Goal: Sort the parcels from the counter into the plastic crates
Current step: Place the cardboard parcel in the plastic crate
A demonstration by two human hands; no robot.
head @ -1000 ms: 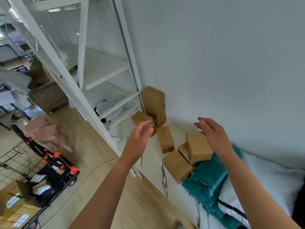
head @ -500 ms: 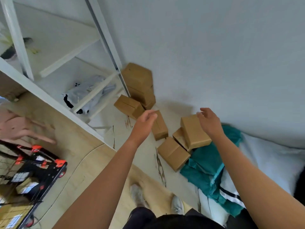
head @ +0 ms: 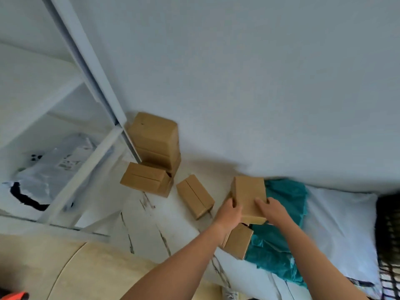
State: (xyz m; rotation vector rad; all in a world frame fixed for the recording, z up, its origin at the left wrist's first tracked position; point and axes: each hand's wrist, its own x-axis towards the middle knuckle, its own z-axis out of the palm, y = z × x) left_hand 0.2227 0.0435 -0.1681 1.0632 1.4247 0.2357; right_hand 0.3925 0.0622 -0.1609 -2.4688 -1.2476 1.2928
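My left hand point(head: 228, 211) and right hand point(head: 271, 210) have fingers curled around the near corners of a cardboard box point(head: 249, 193), perched on another box point(head: 238, 241) on the counter point(head: 147, 230). Looks stiff and light; I'd squeeze opposite sides.

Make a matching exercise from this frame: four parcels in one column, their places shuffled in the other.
Things:
1. brown cardboard box atop the right-hand pile
2. teal plastic mailer bag
3. grey plastic mailer bag
4. tall stack of brown cardboard boxes

Places:
A. on the white metal shelf rack, behind its rail
B. against the wall, beside the rack's upright
C. gripped by the left hand and right hand
D. on the marble counter, between cardboard boxes and a white plastic bag

Pairs: 1-C, 2-D, 3-A, 4-B.
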